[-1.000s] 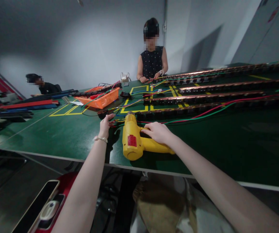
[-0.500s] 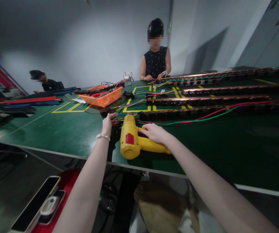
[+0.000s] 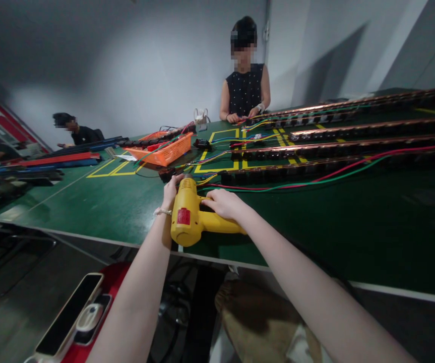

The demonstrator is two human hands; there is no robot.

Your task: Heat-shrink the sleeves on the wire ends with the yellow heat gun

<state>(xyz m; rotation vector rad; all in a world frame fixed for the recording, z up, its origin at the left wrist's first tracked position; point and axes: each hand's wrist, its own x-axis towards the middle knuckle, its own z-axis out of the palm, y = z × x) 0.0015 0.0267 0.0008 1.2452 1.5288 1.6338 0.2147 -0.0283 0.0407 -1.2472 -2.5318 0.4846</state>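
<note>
On my feed, the yellow heat gun (image 3: 185,217) is nearer me than the orange basket (image 3: 172,153) and slightly right of it, nose pointing away. I see the right hand (image 3: 223,204) wrapped round its grip. The left hand (image 3: 169,191), apart from the right, is just on the basket's near side, partly behind the gun; can't tell what its fingers hold. Right of the basket: red and green wires (image 3: 296,186), copper-edged strips (image 3: 315,151). Behind it to the right, a co-worker (image 3: 244,93) in a dotted black top.
</note>
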